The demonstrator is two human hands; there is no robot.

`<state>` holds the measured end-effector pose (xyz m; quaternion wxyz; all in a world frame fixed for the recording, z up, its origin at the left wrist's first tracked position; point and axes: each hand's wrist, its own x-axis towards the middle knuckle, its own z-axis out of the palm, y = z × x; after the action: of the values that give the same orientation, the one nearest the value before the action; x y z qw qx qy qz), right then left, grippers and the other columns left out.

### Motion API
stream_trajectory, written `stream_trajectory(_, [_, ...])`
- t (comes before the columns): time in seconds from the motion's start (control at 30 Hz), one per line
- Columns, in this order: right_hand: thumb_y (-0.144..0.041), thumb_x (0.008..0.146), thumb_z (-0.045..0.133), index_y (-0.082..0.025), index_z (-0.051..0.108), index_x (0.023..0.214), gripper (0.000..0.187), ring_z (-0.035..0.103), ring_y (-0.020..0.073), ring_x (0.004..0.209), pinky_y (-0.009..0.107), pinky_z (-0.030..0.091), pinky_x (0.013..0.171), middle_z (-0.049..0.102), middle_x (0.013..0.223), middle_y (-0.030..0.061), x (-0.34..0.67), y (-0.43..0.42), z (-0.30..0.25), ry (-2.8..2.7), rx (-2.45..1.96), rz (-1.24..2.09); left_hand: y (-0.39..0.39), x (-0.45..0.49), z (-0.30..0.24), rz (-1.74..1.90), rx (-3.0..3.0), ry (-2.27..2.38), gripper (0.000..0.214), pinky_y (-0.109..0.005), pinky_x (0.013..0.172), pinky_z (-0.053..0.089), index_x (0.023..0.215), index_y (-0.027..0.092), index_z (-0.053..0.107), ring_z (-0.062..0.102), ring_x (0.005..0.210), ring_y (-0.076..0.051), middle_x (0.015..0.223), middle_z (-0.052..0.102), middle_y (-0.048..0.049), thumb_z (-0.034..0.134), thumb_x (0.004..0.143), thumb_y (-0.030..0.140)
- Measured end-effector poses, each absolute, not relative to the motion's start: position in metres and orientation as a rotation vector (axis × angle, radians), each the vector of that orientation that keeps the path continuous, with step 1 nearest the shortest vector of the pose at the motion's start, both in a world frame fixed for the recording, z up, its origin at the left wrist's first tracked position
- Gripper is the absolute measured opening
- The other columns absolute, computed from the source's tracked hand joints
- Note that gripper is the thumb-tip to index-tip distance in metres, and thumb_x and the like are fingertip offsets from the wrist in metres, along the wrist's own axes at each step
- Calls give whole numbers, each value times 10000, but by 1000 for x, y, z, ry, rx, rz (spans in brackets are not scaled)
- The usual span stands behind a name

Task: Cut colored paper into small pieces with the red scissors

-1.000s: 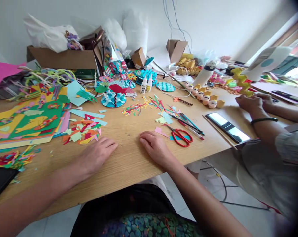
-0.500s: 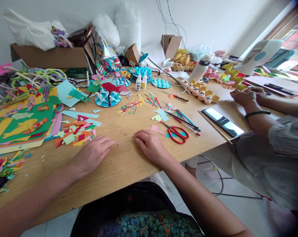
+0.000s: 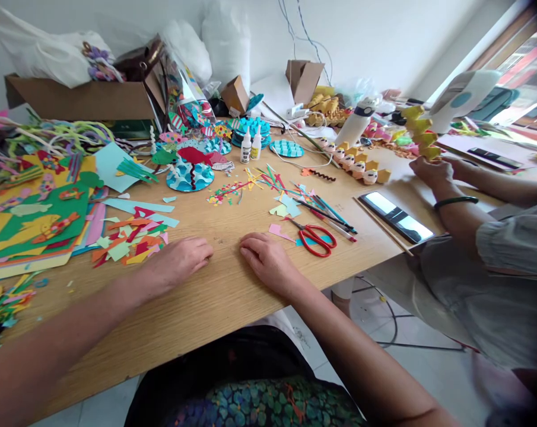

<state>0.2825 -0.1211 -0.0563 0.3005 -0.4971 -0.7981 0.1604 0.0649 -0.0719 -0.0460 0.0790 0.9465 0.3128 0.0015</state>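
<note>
My left hand [image 3: 179,263] rests on the wooden table beside a pile of paper scraps [image 3: 132,240], its fingers curled in loosely and nothing visible in them. To its right, my right hand [image 3: 270,264] lies palm down on the tabletop, holding nothing, fingers slightly bent and thumb a little apart. Bare wood separates the two hands. Red-handled scissors [image 3: 315,239] lie just right of my right hand, near a pink paper piece [image 3: 280,232]. Several pens and pencils [image 3: 333,216] sit beyond the scissors. Thin paper strips [image 3: 268,178] are scattered farther back.
Coloured paper sheets [image 3: 10,237] lie at left. A blue disc with paper fish [image 3: 190,176] and glue bottles [image 3: 251,146] stand behind. At right are egg-carton chicks [image 3: 355,165], a phone [image 3: 396,216], and another person's hands [image 3: 435,171] holding a yellow egg-carton strip [image 3: 418,133].
The fingers of my left hand have curled inward from a straighter pose. My right hand stays in place. The other person has raised the yellow egg-carton strip more upright. The view has shifted slightly.
</note>
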Motion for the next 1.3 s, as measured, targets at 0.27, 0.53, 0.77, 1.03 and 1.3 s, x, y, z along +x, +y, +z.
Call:
stream_trajectory(0.27, [-129, 860, 466, -146, 621, 818, 161, 574, 171, 837, 289, 448, 776, 648, 895, 84, 282, -121, -55, -2133, -1330, 420, -65, 68, -45, -79, 2907, 833, 207, -268, 595, 403, 736, 189, 561, 550, 684, -163, 722, 575, -18, 399, 855, 140])
stream_trajectory(0.53, [-130, 862, 472, -142, 626, 819, 160, 575, 171, 846, 281, 441, 789, 648, 903, 83, 282, -121, -55, -2141, -1334, 415, -71, 68, -43, -77, 3009, 778, 214, -280, 640, 424, 736, 184, 548, 554, 738, -174, 753, 581, -31, 398, 828, 62])
stream_trajectory(0.77, [-128, 863, 475, -127, 630, 821, 160, 572, 169, 841, 278, 436, 784, 650, 899, 89, 282, -121, -56, -2159, -1334, 396, -63, 68, -37, -144, 2771, 856, 207, -248, 647, 429, 764, 172, 583, 579, 720, -148, 755, 610, -21, 399, 847, 123])
stream_trajectory(1.03, [-125, 861, 474, -131, 633, 821, 163, 573, 165, 844, 271, 435, 786, 651, 907, 84, 282, -121, -56, -2161, -1335, 389, -61, 70, -31, -213, 2730, 878, 179, -249, 664, 417, 762, 183, 589, 579, 734, -153, 762, 612, -20, 421, 825, 168])
stream_trajectory(1.3, [-124, 856, 486, -118, 642, 827, 159, 578, 173, 850, 275, 438, 790, 654, 909, 90, 282, -121, -56, -2162, -1343, 379, -62, 70, -49, -165, 2759, 968, 153, -272, 625, 402, 742, 190, 554, 569, 722, -171, 754, 598, -25, 425, 822, 175])
